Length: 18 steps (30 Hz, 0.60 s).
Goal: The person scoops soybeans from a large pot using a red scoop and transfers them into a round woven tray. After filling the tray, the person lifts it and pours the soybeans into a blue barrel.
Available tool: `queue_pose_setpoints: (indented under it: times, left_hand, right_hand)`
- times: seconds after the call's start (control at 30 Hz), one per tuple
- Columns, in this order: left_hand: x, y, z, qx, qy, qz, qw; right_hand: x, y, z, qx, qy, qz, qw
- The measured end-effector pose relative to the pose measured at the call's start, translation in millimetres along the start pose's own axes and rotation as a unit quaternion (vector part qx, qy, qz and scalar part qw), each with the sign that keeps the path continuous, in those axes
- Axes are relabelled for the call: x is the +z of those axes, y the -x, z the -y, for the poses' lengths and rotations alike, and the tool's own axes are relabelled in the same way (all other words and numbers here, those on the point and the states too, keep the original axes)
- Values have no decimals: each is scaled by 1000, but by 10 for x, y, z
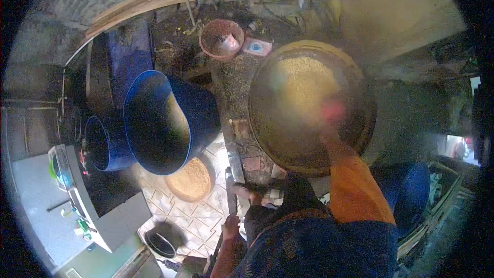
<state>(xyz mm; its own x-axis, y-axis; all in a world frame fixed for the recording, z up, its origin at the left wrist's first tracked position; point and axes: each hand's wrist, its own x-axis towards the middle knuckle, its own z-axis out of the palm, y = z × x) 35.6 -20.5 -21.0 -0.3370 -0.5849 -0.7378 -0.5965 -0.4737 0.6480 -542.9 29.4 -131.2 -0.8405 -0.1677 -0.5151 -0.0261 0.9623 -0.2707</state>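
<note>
Toward the far rim of a large round brown pan (267, 128), pale-yellow grains (307, 74) lie heaped, hazy. A blurred red object (333, 109) adjoins the right hand (328, 134); whether its fingers, or the left hand's (231, 222), grip cannot be told.

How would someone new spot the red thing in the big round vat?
Find the big round vat holding yellow grains. Follow the right arm to its hand. There, blurred, is the red thing, the vat's only bright red patch.
</note>
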Motion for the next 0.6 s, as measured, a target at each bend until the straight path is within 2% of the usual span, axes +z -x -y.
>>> queue_pose_setpoints:
  times: [0.07, 0.1, 0.13, 0.17, 0.2, 0.23, 0.27, 0.3, 0.33, 0.37, 0.4, 0.43, 0.47, 0.53, 0.57, 0.6]
  left_hand:
    - [199, 51, -582, -174, 170, -41, 969]
    - [276, 77, -686, -141, 103, -32, 984]
    - [253, 19, -349, -143, 113, -15, 983]
    - [246, 16, -198, -24, -7, 23, 999]
    - [264, 2, -168, 97, -125, 62, 986]
    - [305, 10, -131, 93, -127, 64, 985]
    - [376, 52, -159, -58, 78, 34, 995]
    - [415, 82, -172, -204, 278, -2, 939]
    - [411, 89, -45, -208, 277, -4, 938]
    - [386, 92, 202, -163, 117, 27, 979]
    - [419, 87, 61, -112, -45, 58, 991]
    - [427, 89, -90, -258, -20, 59, 964]
    - [437, 98, -31, -260, -19, 57, 964]
    - [472, 121, 214, -138, -195, 93, 967]
    - [497, 107, 160, -137, -194, 90, 967]
    - [522, 86, 35, -81, -358, 130, 921]
  right_hand:
    - [262, -130, -225, 30, 21, 32, 999]
    - [405, -154, -303, 39, 31, 46, 998]
    - [548, -158, -373, 42, 37, 57, 997]
    - [712, -135, -430, 47, 41, 65, 996]
    - [860, -91, -405, 41, 47, 69, 996]
    - [1000, -48, -373, 35, 49, 73, 996]
    - [1187, 18, -334, 27, 53, 74, 995]
    - [1323, 92, -259, 17, 55, 77, 995]
    - [1469, 148, -183, 7, 54, 80, 995]
    - [1599, 196, -112, -3, 55, 84, 995]
    - [1742, 240, -11, -14, 55, 86, 995]
    - [1853, 261, 84, -22, 49, 93, 994]
    - [1981, 277, 169, -29, 46, 99, 994]
    - [2181, 270, 271, -42, 28, 112, 992]
    - [2282, 243, 298, -47, 11, 118, 992]
    - [2429, 213, 284, -54, -6, 122, 991]
